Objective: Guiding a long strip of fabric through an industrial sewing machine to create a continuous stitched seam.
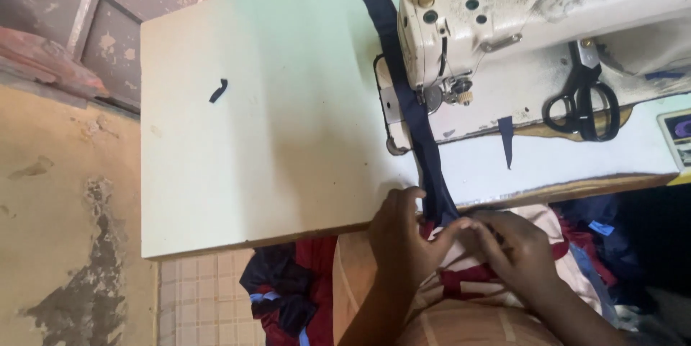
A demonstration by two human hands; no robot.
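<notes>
Your left hand [398, 234] sits at the near edge of the surface [273, 137], and your right hand [515, 245] is just beside it, a little nearer to you. Both hands are closed on the dark blue strip [421, 133] where it comes off the edge. Your left fingers [410, 198] curl over the strip from one side. Your right fingertips [468, 225] pinch it from the other side, so the two hands almost touch.

The strip runs away from your hands, straight up across the surface. It goes under the foot of the sewing machine [547, 22], which stands past your right hand, and then on to the far edge.

Under both hands is a bunch of red and white cloth [461, 274]. It lies in your lap, and the strip meets it right at your fingertips.

A pair of black scissors [583, 105] lies on the base of the machine, well past your right hand and off to its outer side. A short blue scrap [507, 141] hangs on the front of the machine, between the scissors and the strip. Another tiny blue scrap [218, 90] lies alone on the surface, far out past your left hand. More dark blue and red cloth [288, 288] hangs down below the surface, on the outer side of your left arm.
</notes>
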